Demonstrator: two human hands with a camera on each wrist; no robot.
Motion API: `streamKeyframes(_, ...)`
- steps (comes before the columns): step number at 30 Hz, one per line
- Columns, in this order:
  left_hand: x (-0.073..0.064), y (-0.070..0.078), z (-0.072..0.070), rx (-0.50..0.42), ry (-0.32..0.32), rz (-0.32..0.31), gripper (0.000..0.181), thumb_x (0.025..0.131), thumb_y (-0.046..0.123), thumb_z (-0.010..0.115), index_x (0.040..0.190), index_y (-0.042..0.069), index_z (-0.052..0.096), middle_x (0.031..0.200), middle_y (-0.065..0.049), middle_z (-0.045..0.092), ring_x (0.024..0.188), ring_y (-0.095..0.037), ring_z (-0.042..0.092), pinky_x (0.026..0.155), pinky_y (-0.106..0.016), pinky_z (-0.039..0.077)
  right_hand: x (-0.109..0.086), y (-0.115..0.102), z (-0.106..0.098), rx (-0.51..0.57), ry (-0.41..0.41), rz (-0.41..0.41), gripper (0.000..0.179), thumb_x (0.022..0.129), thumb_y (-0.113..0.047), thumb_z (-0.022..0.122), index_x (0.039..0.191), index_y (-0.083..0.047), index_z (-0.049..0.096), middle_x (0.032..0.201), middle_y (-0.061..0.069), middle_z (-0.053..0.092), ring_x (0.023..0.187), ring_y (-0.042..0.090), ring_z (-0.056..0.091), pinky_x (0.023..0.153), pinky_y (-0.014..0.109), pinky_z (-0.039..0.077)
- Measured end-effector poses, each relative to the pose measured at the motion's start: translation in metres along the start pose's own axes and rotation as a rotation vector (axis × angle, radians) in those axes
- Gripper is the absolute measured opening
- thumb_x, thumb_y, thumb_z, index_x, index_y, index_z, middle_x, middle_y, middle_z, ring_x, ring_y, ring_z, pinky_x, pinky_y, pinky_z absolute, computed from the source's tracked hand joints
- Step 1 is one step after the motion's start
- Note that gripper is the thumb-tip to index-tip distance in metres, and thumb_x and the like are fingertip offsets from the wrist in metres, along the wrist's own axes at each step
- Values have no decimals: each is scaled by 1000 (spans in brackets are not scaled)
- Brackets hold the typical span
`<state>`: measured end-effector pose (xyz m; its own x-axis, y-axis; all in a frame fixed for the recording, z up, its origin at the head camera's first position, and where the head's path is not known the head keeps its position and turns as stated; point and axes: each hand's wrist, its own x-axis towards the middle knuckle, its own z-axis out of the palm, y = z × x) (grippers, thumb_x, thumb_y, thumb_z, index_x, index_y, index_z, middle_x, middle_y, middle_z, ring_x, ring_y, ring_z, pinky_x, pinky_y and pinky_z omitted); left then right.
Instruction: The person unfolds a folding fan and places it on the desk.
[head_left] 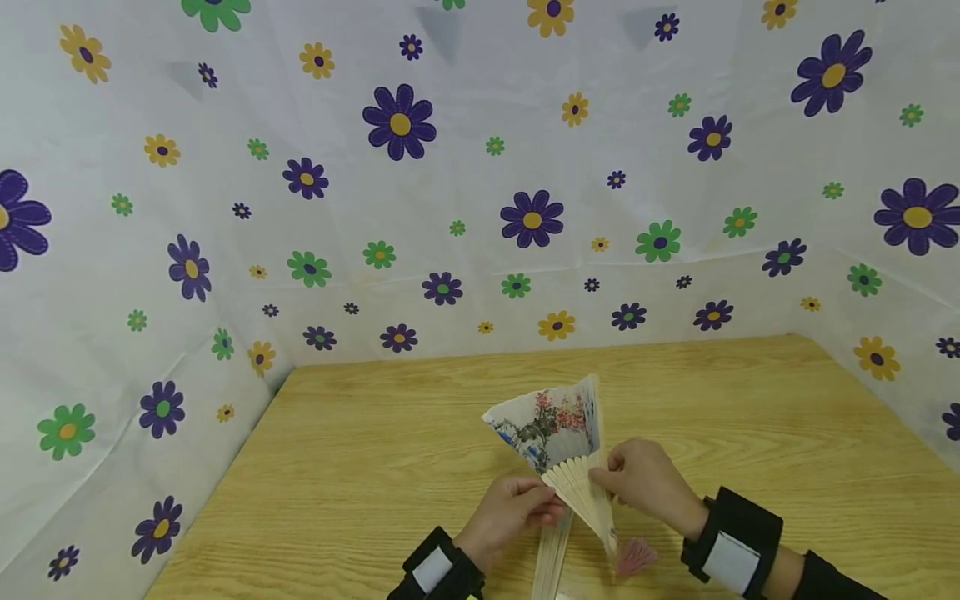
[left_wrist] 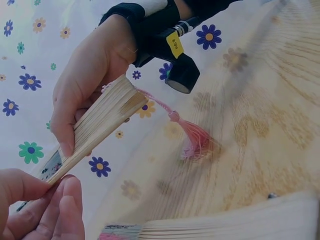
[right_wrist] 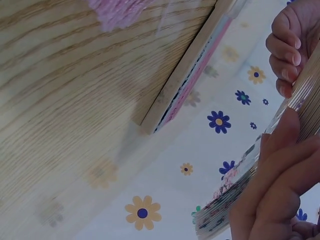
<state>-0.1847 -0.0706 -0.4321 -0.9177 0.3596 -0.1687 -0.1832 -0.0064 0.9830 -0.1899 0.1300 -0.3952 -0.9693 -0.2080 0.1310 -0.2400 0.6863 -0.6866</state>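
Now both hands pinch: left hand (head_left: 513,510) on one edge of the half-spread fan (head_left: 558,429), right hand (head_left: 647,479) across the ribs (head_left: 573,479), fan held between. Uneven pulling could, I'd judge, tear a fold. Beneath the left grip, a second fan (head_left: 553,554) lies folded; only the wrist views show its pink paper edge (right_wrist: 192,82).
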Motion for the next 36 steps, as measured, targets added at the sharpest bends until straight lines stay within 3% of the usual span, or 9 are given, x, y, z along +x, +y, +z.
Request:
streamKeyframes(8,1,-1,0,0,6,3,25,99,2,52,104,-18,66,75,2,71,68,-3,64,59,-10,52,1,4,-1,3,-9,16,37,82,-10,73,49,-9,59,44,0,58,37,5,42,39,19,22)
streamKeyframes(17,3,-2,-3,-30,40,16,26,97,2,52,102,-19,66,72,2,71,68,-4,65,58,-10,52,3,10,-5,12,20,17,34,85,-12,70,52,-6,63,50,9,66,39,7,46,41,20,26)
streamKeyframes(36,5,-5,-5,-63,101,15,22,96,0,53,98,-16,68,74,2,72,69,-4,65,58,-10,53,5,18,-9,57,50,81,35,86,-15,68,54,-3,64,49,5,66,38,5,44,39,19,26)
